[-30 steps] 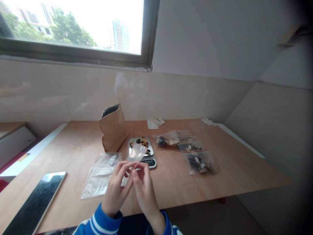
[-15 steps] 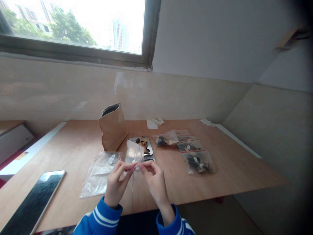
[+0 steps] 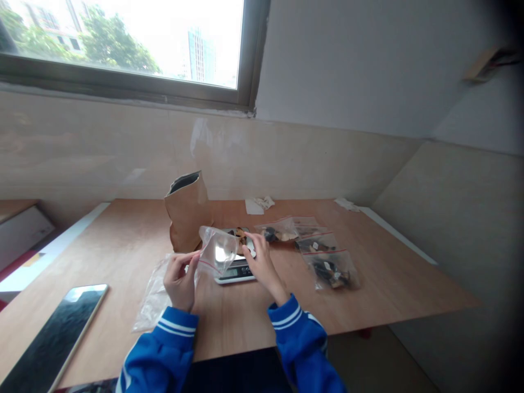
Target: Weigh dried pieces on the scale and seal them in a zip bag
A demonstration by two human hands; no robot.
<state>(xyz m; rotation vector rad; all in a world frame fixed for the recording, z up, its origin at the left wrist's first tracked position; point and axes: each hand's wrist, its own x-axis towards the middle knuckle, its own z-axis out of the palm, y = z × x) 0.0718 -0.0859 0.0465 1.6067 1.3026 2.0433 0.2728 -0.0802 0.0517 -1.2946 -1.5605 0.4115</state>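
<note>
Both hands were pinched together on the small clear zip bag (image 3: 219,252) a second ago, close to the body; now they have split. Left hand (image 3: 180,278) keeps the bag, fingers clamped on its red-striped mouth edge, bag held open and tilted just left of the scale (image 3: 237,262), above the bench. Right hand (image 3: 260,262) has let go and gone forward to the scale pan, fingers curled onto the dark dried pieces (image 3: 240,236) there; whether it has actually closed on a piece, cannot tell, the fingertips hide it. Reads as: bag mouth is open and the hand is at the weighed pieces.

Around the scale: brown paper pouch (image 3: 187,213) stands upright and open just behind-left of it. Stack of empty clear bags (image 3: 158,297) lies flat to its left, under the left hand. Three filled zip bags (image 3: 319,254) lie in a row to its right, overlapping, sealed with red strips. Phone (image 3: 57,338) lies face up far left of the scale, near the front edge. Scraps of paper (image 3: 258,205) sit behind the scale, toward the wall.

Bench (image 3: 388,284) is a bare plywood sheet. Beige tiled wall behind, window (image 3: 123,43) above it showing trees and towers, grey wall to the right. Blue sleeves with white stripes on both arms.
</note>
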